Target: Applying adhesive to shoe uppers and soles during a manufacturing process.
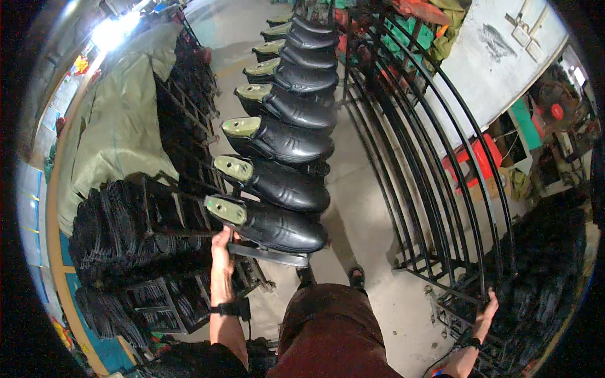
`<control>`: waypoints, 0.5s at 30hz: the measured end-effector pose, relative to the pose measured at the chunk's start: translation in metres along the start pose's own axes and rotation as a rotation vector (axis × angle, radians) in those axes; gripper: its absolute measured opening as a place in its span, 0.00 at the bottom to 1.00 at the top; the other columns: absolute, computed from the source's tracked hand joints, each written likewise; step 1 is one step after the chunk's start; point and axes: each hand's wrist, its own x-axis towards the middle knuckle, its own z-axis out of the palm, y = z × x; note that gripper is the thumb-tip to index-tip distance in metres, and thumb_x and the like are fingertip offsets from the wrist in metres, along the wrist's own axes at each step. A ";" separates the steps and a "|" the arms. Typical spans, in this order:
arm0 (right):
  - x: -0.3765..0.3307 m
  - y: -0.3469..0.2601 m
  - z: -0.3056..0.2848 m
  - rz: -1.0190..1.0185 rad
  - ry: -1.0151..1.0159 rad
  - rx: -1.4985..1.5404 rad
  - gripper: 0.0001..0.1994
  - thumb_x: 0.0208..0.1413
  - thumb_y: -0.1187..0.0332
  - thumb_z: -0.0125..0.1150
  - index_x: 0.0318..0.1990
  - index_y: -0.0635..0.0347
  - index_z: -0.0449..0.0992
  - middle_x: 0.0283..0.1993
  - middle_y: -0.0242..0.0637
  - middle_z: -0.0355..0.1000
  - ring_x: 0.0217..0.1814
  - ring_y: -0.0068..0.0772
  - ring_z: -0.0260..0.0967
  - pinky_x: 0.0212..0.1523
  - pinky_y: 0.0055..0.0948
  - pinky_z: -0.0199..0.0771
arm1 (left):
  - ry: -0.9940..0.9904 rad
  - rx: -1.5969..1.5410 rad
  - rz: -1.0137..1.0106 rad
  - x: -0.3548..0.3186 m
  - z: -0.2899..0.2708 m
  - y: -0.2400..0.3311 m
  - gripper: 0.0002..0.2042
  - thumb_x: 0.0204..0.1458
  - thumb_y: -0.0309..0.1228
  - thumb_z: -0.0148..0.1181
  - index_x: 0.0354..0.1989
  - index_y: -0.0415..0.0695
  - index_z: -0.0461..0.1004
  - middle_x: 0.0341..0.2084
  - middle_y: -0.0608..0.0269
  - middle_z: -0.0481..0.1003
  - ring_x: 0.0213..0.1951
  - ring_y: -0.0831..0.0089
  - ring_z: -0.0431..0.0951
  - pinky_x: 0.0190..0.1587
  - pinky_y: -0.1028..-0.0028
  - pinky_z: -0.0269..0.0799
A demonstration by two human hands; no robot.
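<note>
A long row of black shoes on green shoe lasts (283, 227) runs away from me down the middle, toes to the right. They sit on a metal shoe rack (271, 254), whose near end bar shows below the closest shoe. My left hand (222, 244) is closed on the left corner of that end, just under the last's heel; part of the grip is hidden. On the right, my right hand (489, 306) is closed around the near end of a black rack (466, 280) made of long parallel tubes. No shoes stand on the visible tubes.
Stacks of dark shoe pieces (107, 233) fill shelving close on the left, partly under a green cover (116, 120). Dark piles (542, 271) flank the right side. Beyond the black rack are a red plastic stool (472, 165), a pale metal cabinet (504, 57) and a fan (554, 113).
</note>
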 end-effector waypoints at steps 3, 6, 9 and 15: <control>-0.029 -0.084 0.035 0.107 -0.136 0.001 0.20 0.61 0.52 0.70 0.49 0.60 0.82 0.42 0.34 0.80 0.39 0.35 0.80 0.39 0.36 0.83 | -0.041 0.021 -0.055 -0.039 0.030 -0.009 0.13 0.63 0.39 0.64 0.28 0.46 0.76 0.30 0.69 0.77 0.38 0.74 0.73 0.47 0.71 0.66; -0.018 -0.079 0.025 -0.057 0.183 -0.267 0.26 0.58 0.47 0.73 0.52 0.62 0.81 0.46 0.34 0.80 0.41 0.35 0.80 0.40 0.36 0.82 | -0.140 0.112 -0.063 -0.076 0.062 0.025 0.01 0.55 0.22 0.66 0.34 0.41 0.81 0.32 0.69 0.81 0.34 0.80 0.75 0.42 0.73 0.70; -0.053 -0.069 0.071 -0.093 0.316 -0.242 0.33 0.56 0.44 0.74 0.58 0.64 0.79 0.54 0.35 0.79 0.54 0.35 0.76 0.57 0.40 0.77 | -0.042 0.183 -0.116 -0.092 0.057 -0.006 0.14 0.46 0.16 0.64 0.43 0.37 0.81 0.38 0.64 0.82 0.40 0.72 0.80 0.49 0.68 0.74; -0.085 -0.084 0.146 0.019 0.315 -0.168 0.30 0.61 0.39 0.66 0.48 0.62 0.83 0.39 0.30 0.79 0.34 0.29 0.74 0.35 0.33 0.76 | 0.062 -0.190 0.023 -0.129 0.109 -0.035 0.18 0.45 0.15 0.63 0.48 0.34 0.78 0.43 0.56 0.82 0.44 0.66 0.83 0.52 0.67 0.78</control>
